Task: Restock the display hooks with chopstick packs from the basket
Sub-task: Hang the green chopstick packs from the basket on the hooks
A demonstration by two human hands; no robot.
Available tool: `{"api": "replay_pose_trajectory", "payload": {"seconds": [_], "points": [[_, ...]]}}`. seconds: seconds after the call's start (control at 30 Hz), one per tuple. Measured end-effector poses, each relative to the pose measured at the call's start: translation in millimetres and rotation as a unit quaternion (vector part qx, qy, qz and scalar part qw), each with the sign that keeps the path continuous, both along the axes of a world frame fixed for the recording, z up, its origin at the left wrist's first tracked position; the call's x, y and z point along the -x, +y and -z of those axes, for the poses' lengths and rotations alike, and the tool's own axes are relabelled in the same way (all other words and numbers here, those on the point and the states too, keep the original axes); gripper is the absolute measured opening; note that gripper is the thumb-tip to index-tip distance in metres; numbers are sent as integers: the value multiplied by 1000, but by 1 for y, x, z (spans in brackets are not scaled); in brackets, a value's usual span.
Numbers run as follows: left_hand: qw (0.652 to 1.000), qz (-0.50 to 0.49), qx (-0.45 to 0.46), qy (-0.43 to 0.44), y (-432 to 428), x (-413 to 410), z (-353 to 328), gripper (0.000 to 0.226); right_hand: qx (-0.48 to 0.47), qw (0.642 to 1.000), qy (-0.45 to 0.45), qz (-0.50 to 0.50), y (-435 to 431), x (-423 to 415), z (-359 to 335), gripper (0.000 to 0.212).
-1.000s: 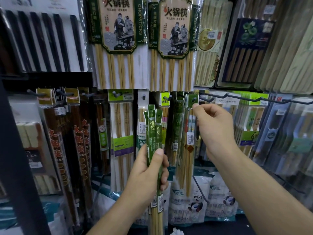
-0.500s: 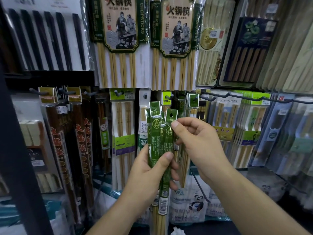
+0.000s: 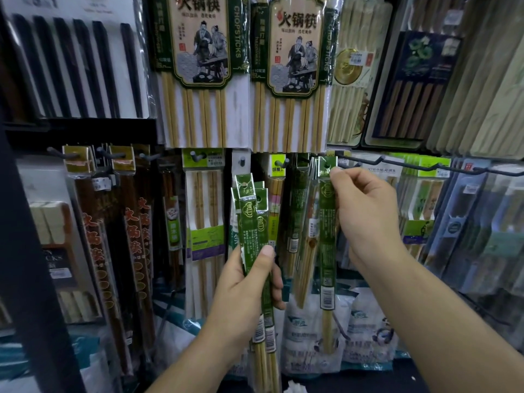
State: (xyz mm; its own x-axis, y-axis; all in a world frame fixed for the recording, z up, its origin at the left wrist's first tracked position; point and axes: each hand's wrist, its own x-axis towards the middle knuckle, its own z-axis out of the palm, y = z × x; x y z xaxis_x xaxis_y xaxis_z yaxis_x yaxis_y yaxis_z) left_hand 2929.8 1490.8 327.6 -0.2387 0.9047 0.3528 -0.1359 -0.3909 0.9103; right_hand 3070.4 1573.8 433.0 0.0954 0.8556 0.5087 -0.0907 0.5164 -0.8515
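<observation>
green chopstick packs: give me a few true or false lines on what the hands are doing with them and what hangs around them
1. The left hand grips a bundle of green packs. True.
2. The right hand holds nothing. False: it pinches the top of a single green pack.
3. That single green pack hangs roughly upright, header end up. True.
4. The big illustrated bamboo packs hang below the hands. False: they hang in the row above them.
5. The black chopsticks are at the upper left of the display. True.
</observation>
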Motion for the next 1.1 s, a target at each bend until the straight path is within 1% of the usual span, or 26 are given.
{"api": "replay_pose_trajectory", "payload": {"seconds": [0.1, 0.13, 0.2, 0.23, 0.33, 0.43, 0.5, 0.53, 0.57, 0.6, 0.63, 0.7, 0.77, 0.83, 0.9, 1.03, 1.1], "points": [[1000, 6, -3, -13, 1, 0, 1, 23, 0, 1000, 0, 10, 4, 0, 0, 31], [1000, 5, -5, -6, 1, 1, 2, 26, 1, 1000, -1, 11, 5, 1, 0, 31], [1000, 4, -3, 7, 1, 2, 3, 40, 4, 1000, -6, 19, 7, 1, 1, 32], [1000, 5, -2, 10, 1, 2, 3, 42, 6, 1000, -8, 24, 8, 1, 1, 32], [1000, 8, -12, 8, 1, 2, 3, 27, 7, 999, -17, 36, 8, 0, 3, 31], [1000, 7, 1, 3, 0, 3, 2, 37, -5, 998, -17, 62, 4, -3, 10, 19], [1000, 9, 5, 0, -2, 3, -1, 31, -23, 997, -15, 71, -3, -3, 16, 16], [1000, 10, 4, 0, -2, 2, -2, 34, -34, 997, -24, 62, -7, -3, 19, 16], [1000, 13, 2, -2, -3, 1, -4, 41, -43, 997, -41, 42, -12, -2, 21, 15], [1000, 15, 0, -4, -3, 0, -5, 49, -49, 997, -65, 10, -17, 1, 24, 15], [1000, 20, -3, -8, -3, -1, -5, 50, -51, 994, -92, -28, -22, 3, 26, 13], [999, 33, -15, -10, -2, -4, -5, 35, -50, 986, -135, -88, -29, 9, 30, 16], [999, 38, -24, -8, -3, -6, -6, 20, -43, 982, -148, -107, -32, 13, 33, 25], [999, 35, -28, -9, -3, -6, -5, 17, -21, 984, -130, -119, -32, 14, 34, 27], [999, 27, -22, -15, -1, -5, -2, 21, -2, 988, -103, -115, -31, 13, 33, 26], [999, -25, -11, 23, 1, -1, 1, 34, 9, 998, -50, -45, -19, 3, 20, 29], [998, -37, -7, 48, 0, 2, 0, 40, 4, 999, -39, -14, -10, -1, 10, 31]]}}
